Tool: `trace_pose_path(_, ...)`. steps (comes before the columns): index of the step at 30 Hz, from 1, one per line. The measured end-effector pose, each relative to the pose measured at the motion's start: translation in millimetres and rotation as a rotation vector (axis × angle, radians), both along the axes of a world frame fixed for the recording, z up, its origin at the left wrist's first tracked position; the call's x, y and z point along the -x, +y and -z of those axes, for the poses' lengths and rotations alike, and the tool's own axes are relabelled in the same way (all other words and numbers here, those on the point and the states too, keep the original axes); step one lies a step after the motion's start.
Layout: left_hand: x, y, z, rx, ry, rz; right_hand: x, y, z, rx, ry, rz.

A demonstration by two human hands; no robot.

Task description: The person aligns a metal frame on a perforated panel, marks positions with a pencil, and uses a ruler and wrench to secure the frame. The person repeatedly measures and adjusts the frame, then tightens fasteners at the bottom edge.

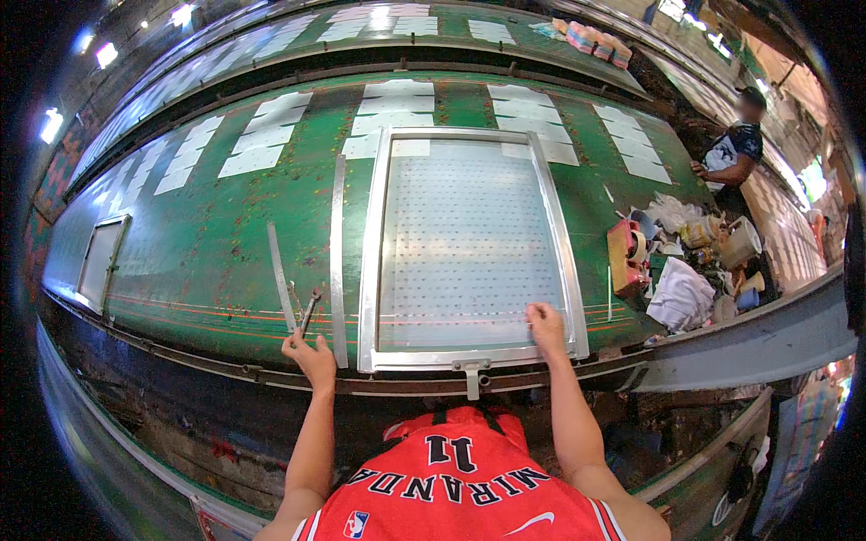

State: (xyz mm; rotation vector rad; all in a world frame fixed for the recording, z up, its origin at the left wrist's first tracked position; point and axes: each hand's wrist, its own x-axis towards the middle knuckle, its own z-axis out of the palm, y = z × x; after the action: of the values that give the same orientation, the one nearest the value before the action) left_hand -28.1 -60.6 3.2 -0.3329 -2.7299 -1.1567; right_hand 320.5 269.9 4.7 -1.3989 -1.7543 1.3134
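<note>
On the green table a screen-printing frame (368,279) lies in front of me, its aluminium bars around a pale mesh with rows of small dark marks. A metal bracket (472,368) is fixed at the middle of its near bar. My left hand (311,354), left of the frame by the table's near edge, is closed on the lower end of a dark wrench (311,308). Over the frame's near right corner, my right hand (546,329) has its fingers curled together; what they hold, if anything, is hidden. Two metal strips (337,261) (281,275) lie between the frame and my left side.
White sheets (395,104) lie in columns across the table's far side. A smaller frame (101,261) rests at far left. To the right sit a red box (622,257), a white cloth (681,296) and several tubs (740,243). Another person (735,149) stands at the far right.
</note>
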Motion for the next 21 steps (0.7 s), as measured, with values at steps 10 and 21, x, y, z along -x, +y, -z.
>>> trace_pose_path(10,-22,71,6,-0.087,-0.027,0.445,-81,63,7,-0.494,-0.423,0.131)
trace_pose_path(21,10,81,8,0.451,0.031,0.230,-92,65,21,-0.448,-0.484,0.085)
